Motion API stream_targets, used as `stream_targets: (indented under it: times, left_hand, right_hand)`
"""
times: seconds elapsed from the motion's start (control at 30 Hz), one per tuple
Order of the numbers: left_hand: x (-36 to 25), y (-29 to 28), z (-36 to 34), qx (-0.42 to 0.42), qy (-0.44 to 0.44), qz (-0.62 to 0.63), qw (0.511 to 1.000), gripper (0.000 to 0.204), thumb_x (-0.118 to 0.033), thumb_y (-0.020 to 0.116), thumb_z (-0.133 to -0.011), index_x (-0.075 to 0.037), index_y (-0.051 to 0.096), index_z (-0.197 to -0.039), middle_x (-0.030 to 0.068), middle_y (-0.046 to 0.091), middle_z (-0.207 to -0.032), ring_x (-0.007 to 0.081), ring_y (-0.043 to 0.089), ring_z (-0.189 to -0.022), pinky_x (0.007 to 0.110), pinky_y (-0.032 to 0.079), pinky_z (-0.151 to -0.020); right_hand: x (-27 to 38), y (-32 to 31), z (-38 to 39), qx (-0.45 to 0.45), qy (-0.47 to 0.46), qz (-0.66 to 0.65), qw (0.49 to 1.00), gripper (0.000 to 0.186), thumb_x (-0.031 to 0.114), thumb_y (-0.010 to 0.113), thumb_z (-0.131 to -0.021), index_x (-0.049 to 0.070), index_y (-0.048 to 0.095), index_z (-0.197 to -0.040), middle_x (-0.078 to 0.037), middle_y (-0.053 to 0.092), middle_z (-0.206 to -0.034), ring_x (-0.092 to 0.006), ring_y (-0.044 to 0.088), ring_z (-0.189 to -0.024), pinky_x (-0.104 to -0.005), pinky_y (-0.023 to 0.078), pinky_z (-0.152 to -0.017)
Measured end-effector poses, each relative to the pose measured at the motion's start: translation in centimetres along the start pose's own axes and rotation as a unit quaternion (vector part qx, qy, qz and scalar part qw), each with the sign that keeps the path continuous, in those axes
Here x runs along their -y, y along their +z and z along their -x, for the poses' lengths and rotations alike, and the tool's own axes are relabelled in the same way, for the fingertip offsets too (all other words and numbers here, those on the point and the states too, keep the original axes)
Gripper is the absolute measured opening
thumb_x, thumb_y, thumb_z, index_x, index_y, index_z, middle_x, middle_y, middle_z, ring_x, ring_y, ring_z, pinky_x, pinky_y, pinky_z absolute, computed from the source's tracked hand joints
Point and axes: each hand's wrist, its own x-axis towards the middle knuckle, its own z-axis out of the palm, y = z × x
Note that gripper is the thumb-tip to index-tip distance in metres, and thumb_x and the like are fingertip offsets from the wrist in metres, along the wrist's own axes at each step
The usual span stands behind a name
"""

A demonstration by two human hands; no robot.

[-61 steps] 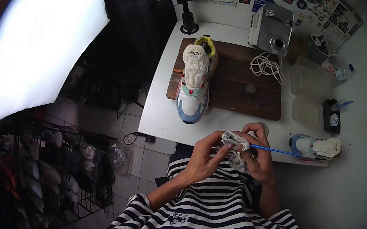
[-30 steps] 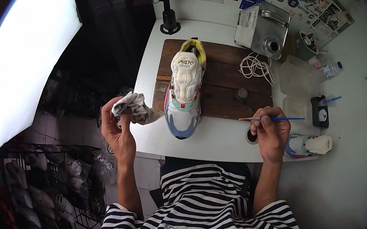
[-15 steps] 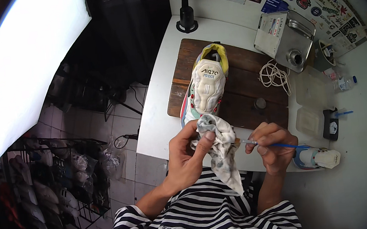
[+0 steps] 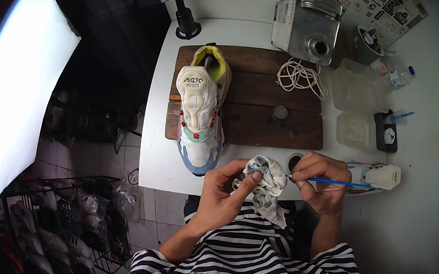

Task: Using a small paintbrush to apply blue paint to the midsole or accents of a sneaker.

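Observation:
A crumpled, stained white rag [image 4: 269, 181] is pinched in my left hand [image 4: 226, 191], the thumb pressed on top of it. A thin paintbrush [image 4: 341, 181] with a blue handle is gripped by the closed fingers of my right hand [image 4: 322, 179]. Its tip end meets the rag's right side; the bristles are hidden. Just behind my right fingers stands a small open round pot [image 4: 294, 160], partly covered by them. Beyond my left hand, a multicoloured sneaker [image 4: 194, 107] without laces rests partly on a dark wooden board [image 4: 257, 89], toe toward me.
White laces [image 4: 299, 78] and a small round lid [image 4: 280, 113] lie on the board. Behind is a metal can [image 4: 308, 24]; to the right are a clear plastic box [image 4: 358, 131], a bottle [image 4: 399, 77] and another sneaker [image 4: 381, 175]. A shoe rack [image 4: 67, 224] stands left.
The view has shifted rightward, so the table things appear further left. Both hands stay near the front edge with rag and brush, and the round pot now shows behind my right hand.

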Motion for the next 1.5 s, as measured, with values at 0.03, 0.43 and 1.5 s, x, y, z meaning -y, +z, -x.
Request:
stream_targets:
  times: [0.03, 0.43, 1.5]
  left_hand:
    - [0.0, 0.1, 0.0, -0.010, 0.023, -0.026, 0.999, 0.022, -0.010, 0.066, -0.102, 0.005, 0.068, -0.119, 0.0047, 0.072, -0.099, 0.0079, 0.064, -0.092, 0.024, 0.052, -0.082]
    - [-5.9, -12.5, -4.4, -0.325, 0.238, -0.241, 0.883, 0.027, -0.015, 0.067, -0.101, 0.000, 0.064, -0.123, 0.0059, 0.071, -0.104, 0.0089, 0.066, -0.091, 0.024, 0.053, -0.077]
    - [2.1, -11.8, -15.7, -0.207, 0.206, -0.576, 0.764, 0.038, -0.009, 0.062, -0.092, -0.006, 0.061, -0.131, 0.0146, 0.060, -0.130, 0.0352, 0.053, -0.125, 0.047, 0.042, -0.104]
  right_hand:
    - [0.0, -0.4, 0.7, -0.004, -0.002, -0.005, 1.000, 0.016, -0.009, 0.067, -0.075, -0.002, 0.070, -0.089, -0.014, 0.070, -0.081, -0.0186, 0.065, -0.071, -0.0283, 0.051, -0.062]
    - [-2.6, 2.7, 1.5, -0.154, 0.112, -0.010, 0.982, 0.022, 0.012, 0.056, -0.105, -0.003, 0.065, -0.118, -0.016, 0.073, -0.107, -0.0169, 0.068, -0.086, -0.0302, 0.055, -0.077]
    - [-4.7, 5.6, -10.4, -0.057, 0.031, 0.234, 0.970, 0.063, 0.002, 0.079, -0.075, 0.001, 0.051, -0.132, -0.020, 0.064, -0.118, -0.0366, 0.064, -0.109, -0.0434, 0.051, -0.094]
